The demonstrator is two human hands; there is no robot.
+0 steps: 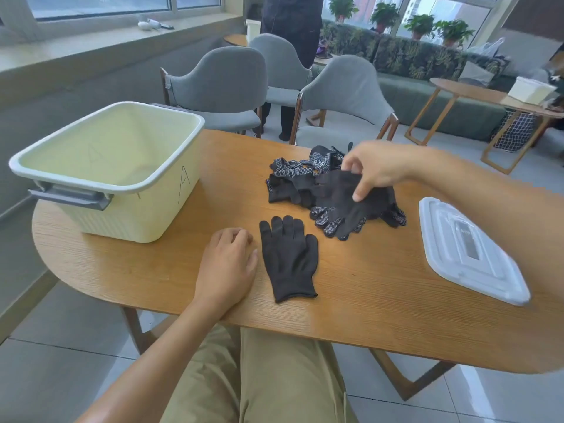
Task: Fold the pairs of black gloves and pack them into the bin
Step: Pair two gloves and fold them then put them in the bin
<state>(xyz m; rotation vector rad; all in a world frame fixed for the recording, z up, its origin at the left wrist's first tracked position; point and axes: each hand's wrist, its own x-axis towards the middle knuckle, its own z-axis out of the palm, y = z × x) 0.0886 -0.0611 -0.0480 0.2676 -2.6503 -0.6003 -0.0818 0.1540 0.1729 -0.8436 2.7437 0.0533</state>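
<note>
Pinching a black glove (pixel 341 190) at the top of the glove pile (pixel 323 190), our right hand (pixel 375 169) has thumb and fingers curled onto the fabric; the grasped glove appears partly raised off the heap, though we cannot tell how far. Our left hand (pixel 227 267) rests on the table (pixel 366 300) with fingers loosely bent, holding nothing, just beside the single flat glove (pixel 290 257) at its 3 o'clock.

The flat glove lies palm down, fingers pointing to 12 o'clock, cuff toward the near table edge. The pile sits at 1 o'clock from it, close but apart. Several gloves in the pile show white grip dots.

The bin (pixel 106 178), cream with a grey handle, stands at 10 o'clock from the left hand; no gloves are visible inside it. A white lid (pixel 470 254) lies at 3 o'clock from the flat glove, near the right table edge.

Handling judgement: the gloves are light, thin knit fabric. We expect them to be limp, to drape and to bunch under a single pinch. The dotted faces will likely cling to neighbouring gloves and drag them along. We recommend taking hold at the cuff edge, then laying the glove fingers-aligned on its mate before folding. A two-point hold, cuff and fingertips, should keep the pair flat.
</note>
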